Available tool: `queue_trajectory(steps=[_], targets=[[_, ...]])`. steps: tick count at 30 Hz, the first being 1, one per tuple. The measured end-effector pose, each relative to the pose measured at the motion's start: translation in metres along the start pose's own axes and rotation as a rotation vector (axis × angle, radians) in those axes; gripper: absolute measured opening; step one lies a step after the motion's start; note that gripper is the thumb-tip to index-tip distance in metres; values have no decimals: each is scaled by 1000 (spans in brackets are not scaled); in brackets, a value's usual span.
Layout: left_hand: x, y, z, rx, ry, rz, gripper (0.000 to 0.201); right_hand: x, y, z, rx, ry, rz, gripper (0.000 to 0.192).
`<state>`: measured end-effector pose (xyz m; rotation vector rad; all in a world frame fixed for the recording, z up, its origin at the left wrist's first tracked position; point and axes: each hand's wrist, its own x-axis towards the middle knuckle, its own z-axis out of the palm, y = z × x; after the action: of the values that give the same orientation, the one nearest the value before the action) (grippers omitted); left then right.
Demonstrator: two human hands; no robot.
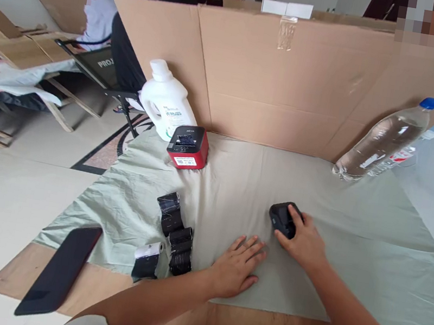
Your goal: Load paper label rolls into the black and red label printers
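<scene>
Centrally on the cloth-covered desk (351, 250), a small black device (282, 218) is enclosed by the right hand (303, 245)'s grip, while the left hand (237, 267) is laid flat and open beside it. Black rolls (176, 233) are strewn leftward, a red printer (188, 147) behind.

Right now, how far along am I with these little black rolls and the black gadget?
Done: nothing clearly. Four wrapped black rolls lie untouched beside the phone.
In hand: your right hand grips the black gadget; your left hand lies flat on the cloth.
Left: the rolls, and the red printer, which stands apart.
</scene>
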<state>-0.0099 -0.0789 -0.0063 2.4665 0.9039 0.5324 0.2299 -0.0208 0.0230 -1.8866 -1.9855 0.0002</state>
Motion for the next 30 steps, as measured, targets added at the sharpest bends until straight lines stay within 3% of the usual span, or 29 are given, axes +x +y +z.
queue_trajectory(steps=[3,5,8,11,14,16,19,23,27,30], targets=[[-1,-7,1,-91,313,-170,49,-32,-44,12,-5,67,-31,79],[-1,-12,0,-141,429,-248,47,-46,-66,16,39,93,-17,81],[0,-15,-3,-186,434,-210,51,-63,-84,17,123,100,-31,83],[0,-13,-3,-220,441,-182,50,-77,-86,12,159,71,-86,75],[3,-13,-2,-318,478,-227,42,-83,-78,5,176,74,-136,55],[9,-15,-3,-415,501,-331,37,-78,-70,2,210,96,-147,35],[27,-20,-8,-603,459,-569,41,-63,-59,6,314,146,-134,25],[52,-21,-20,-868,241,-802,60,-53,-51,27,467,212,-78,26],[61,-21,-28,-1063,145,-865,61,-59,-48,44,572,144,-14,56],[59,-26,-32,-1150,144,-855,61,-63,-46,48,589,108,22,66]])
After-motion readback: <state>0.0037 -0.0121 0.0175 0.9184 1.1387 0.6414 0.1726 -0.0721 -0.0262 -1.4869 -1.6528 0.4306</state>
